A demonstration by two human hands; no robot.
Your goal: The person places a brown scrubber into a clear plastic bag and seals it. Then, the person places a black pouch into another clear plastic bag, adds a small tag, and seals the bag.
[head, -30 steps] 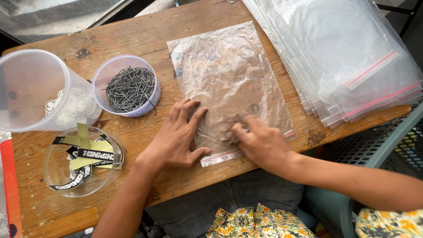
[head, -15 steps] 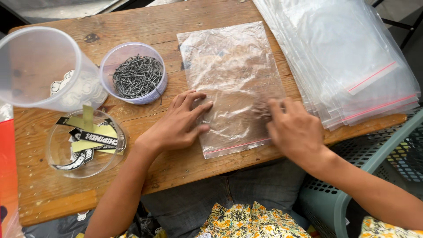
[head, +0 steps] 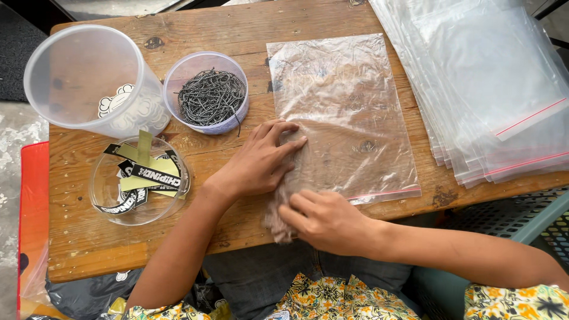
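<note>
A clear zip bag (head: 347, 112) with a red seal strip lies flat on the wooden table (head: 89, 237). My left hand (head: 258, 160) presses flat on the bag's near left edge, fingers spread toward the right. My right hand (head: 329, 220) rests at the bag's near left corner, fingers curled on the bunched plastic by the table's front edge. Whether it pinches the plastic or only presses it is not clear.
A stack of several clear zip bags (head: 492, 89) lies at the right. A small tub of dark ball chains (head: 208, 95), a tall clear tub (head: 89, 83) and a low clear dish of black and yellow tags (head: 139, 178) stand at the left. A red object (head: 32, 207) borders the table's left.
My right hand has slid left along the bag's near edge to its left corner, below my left hand. The left hand stays pressed on the bag.
</note>
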